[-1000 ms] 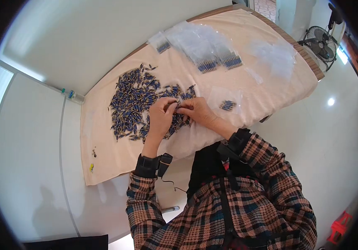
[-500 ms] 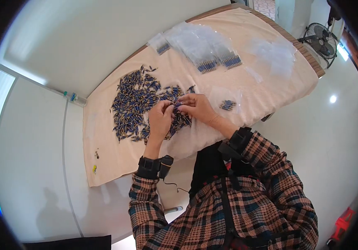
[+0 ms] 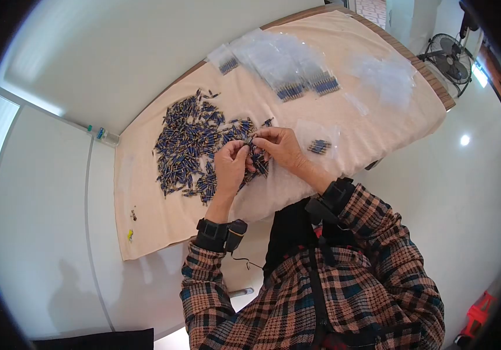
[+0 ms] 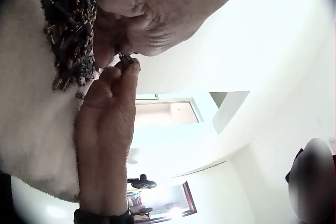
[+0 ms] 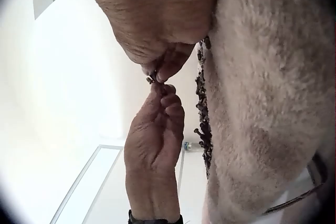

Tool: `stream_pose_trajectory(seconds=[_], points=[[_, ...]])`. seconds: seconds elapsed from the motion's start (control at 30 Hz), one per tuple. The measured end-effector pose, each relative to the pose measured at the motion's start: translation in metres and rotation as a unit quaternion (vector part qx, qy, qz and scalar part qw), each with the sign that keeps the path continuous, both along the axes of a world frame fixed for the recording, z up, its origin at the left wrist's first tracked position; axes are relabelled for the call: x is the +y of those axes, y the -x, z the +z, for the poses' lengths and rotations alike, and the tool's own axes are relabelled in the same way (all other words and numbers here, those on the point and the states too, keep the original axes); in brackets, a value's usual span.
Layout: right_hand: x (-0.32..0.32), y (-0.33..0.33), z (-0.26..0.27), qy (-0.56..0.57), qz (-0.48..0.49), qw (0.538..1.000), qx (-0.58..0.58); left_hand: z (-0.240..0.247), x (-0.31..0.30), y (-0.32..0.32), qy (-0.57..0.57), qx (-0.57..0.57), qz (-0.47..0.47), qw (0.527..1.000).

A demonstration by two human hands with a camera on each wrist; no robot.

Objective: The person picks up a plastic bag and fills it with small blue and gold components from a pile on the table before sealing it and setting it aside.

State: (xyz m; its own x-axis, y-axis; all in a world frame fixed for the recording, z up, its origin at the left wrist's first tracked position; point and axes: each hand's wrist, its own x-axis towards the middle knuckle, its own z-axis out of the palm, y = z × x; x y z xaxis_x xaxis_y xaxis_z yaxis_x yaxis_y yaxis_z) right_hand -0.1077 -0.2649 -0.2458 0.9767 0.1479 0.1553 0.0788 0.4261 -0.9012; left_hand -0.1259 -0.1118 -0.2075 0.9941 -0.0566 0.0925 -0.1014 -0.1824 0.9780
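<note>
Both hands meet over the right edge of a heap of small dark blue and brass pieces [image 3: 183,143]. The left hand [image 3: 230,169] pinches a small dark piece between thumb and fingers. Fingertips of the right hand [image 3: 285,150] pinch at the same spot, close to the left ones. In the right wrist view a small dark piece [image 5: 152,79] shows at the meeting fingertips; whether both hands hold one piece or separate ones I cannot tell. A clear bag with several pieces [image 3: 319,146] lies right of the right hand.
Filled clear bags [image 3: 279,61] lie at the table's back, and flat clear bags [image 3: 384,79] at the back right. A small yellow item [image 3: 130,235] is on the pale cloth [image 3: 151,224] at the front left. A fan [image 3: 449,57] stands beyond the table.
Both hands have shifted slightly, the left one a little to the right, and their fingertips have changed position around what they pinch. The bags and most of the heap look unchanged.
</note>
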Motion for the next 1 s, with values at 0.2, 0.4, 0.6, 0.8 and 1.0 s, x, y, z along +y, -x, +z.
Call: stream_pose_trajectory(seconds=[0.2,0.4,0.6,0.8,1.0], points=[[-0.001,0.001,-0.002,0.111,0.04,0.993,-0.009,0.008,0.013,-0.002,-0.007,0.078,-0.045,0.996],[0.001,0.001,-0.004,0.122,0.037,0.991,-0.033,0.013,0.018,-0.004,-0.012,0.142,-0.085,0.986],[0.003,0.001,-0.005,0.087,0.073,0.993,-0.043,0.02,0.024,0.0,-0.002,0.165,-0.094,0.982],[0.003,-0.002,-0.01,0.079,0.108,0.99,-0.048,0.016,0.025,0.003,0.001,0.17,-0.098,0.981],[0.003,0.004,-0.013,0.03,0.107,0.993,-0.043,0.018,0.02,0.012,0.023,0.151,-0.101,0.983]])
